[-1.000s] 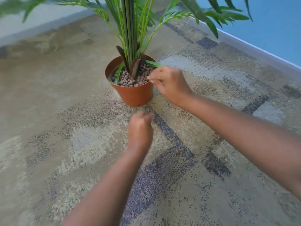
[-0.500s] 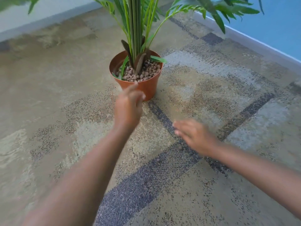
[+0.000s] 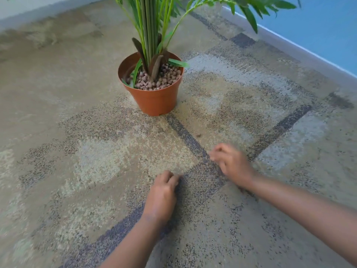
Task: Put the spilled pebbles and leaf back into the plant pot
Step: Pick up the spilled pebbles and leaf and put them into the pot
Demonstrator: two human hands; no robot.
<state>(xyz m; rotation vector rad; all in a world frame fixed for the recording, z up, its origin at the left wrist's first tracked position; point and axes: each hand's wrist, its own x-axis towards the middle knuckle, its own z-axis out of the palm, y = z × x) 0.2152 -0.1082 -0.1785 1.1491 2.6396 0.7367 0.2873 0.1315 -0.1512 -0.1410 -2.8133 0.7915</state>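
A terracotta plant pot (image 3: 154, 101) stands on the carpet. Brown pebbles (image 3: 162, 79) fill it around green stems, and a green leaf (image 3: 177, 63) lies over its right rim. One small pebble (image 3: 198, 135) rests on the carpet in front of the pot. My left hand (image 3: 162, 196) is low on the carpet, its fingers curled down onto a dark stripe and hiding whatever is under them. My right hand (image 3: 231, 163) is blurred and hovers just right of the left one. Its fingers are bent downward and slightly apart, a little short of the loose pebble.
Patterned beige and grey carpet (image 3: 96, 161) covers the floor. A pale baseboard (image 3: 289, 49) under a blue wall runs along the right. Palm fronds (image 3: 251, 14) overhang the area behind the pot.
My right hand left the pot rim and came down to the carpet. My left hand reached up to the pot, then drew back down to the carpet near me.
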